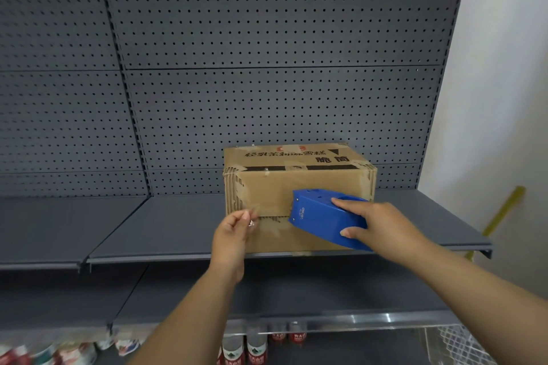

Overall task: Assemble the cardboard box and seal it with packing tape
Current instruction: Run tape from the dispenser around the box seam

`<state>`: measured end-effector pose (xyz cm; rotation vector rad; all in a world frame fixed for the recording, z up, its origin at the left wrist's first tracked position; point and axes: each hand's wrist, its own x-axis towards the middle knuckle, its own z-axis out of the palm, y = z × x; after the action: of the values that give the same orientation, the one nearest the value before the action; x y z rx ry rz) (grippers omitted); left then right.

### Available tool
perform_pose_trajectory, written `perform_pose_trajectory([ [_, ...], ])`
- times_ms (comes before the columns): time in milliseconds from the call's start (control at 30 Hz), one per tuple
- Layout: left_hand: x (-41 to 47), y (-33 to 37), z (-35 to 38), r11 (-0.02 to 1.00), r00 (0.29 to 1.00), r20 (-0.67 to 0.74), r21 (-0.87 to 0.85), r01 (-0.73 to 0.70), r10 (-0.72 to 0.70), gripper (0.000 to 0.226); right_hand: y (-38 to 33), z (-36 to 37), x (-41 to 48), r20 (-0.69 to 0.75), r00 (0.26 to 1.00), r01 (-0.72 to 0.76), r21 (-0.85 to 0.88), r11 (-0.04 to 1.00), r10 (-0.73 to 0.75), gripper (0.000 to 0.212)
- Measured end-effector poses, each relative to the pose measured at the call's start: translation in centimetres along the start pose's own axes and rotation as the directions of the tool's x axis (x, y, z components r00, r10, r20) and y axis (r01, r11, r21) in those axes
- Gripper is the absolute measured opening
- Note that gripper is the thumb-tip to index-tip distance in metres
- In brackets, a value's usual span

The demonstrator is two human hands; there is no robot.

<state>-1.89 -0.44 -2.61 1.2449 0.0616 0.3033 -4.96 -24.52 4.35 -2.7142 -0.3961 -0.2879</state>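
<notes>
- Bottles (255, 348) with red and white labels stand nearest me, on the lowest level, below the cardboard box and partly hidden by the shelf edge.
- Both my bare forearms rise from the bottom of the view toward the cardboard box (296, 195).
- My left hand (232, 235) is in front of the box's lower left part, its fingers curled in and the thumb and forefinger pinched on the free end of the clear packing tape (268, 210); the pinch sits just at the box's front face.
- My right hand (382, 224) is wrapped around the blue tape dispenser (321, 216), forefinger stretched along its top, thumb pressed on its near side, the other fingers hidden behind it.
- That dispenser is in front of the box's right half, its blunt end pointing left toward my other hand; whether it touches the cardboard I cannot tell.
- A stretch of tape runs across the front face of the box between pinch and dispenser, along the seam where the flaps meet.
- Closed up, the box sits on the grey metal shelf (178, 225), printed side up, torn paper showing at its corners.
- Behind the box rises the grey pegboard back panel (267, 38).
- Right of the box, past the shelf end, is a white wall (504, 83).
</notes>
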Motion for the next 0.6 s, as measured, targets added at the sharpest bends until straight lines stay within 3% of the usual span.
perform_pose_trajectory([
  [200, 0.4, -0.5, -0.4, 0.978, 0.981, -0.143, 0.18, -0.104, 0.13, 0.019, -0.7, 0.8, 0.5, -0.002, 1.0, -0.002, 0.009, 1.0, 0.002, 0.061],
  [600, 0.7, -1.6, -0.3, 0.987, 0.881, -0.45, 0.129, -0.098, 0.147, 0.016, -2.6, 1.9, 1.1, 0.005, 1.0, 0.024, -0.007, 1.0, -0.024, 0.061],
])
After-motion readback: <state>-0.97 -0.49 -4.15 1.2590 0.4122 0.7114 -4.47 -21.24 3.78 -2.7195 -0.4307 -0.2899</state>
